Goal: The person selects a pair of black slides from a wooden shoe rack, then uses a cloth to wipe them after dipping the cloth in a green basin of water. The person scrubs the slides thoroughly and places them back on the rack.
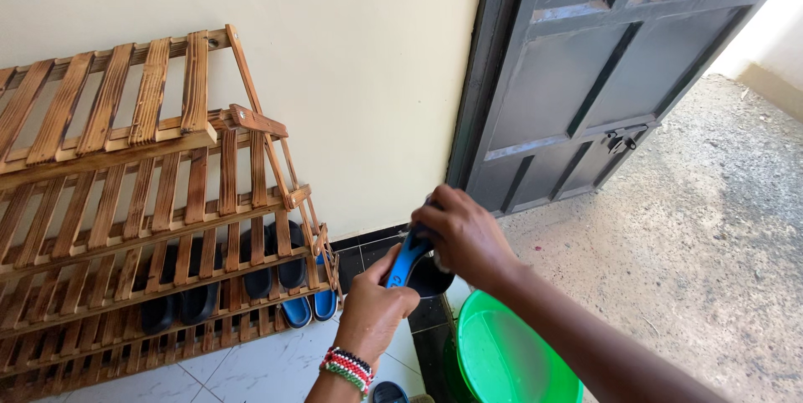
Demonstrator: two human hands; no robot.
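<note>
both hands grip one blue slipper [407,259]: left hand [374,309] at 7 o'clock, right hand [465,236] at 2 (long way up).

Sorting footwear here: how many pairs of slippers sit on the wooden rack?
3 pairs, all on the lower shelf: black pair at left, black pair in the middle, blue pair at right. Slats may hide others.
</note>
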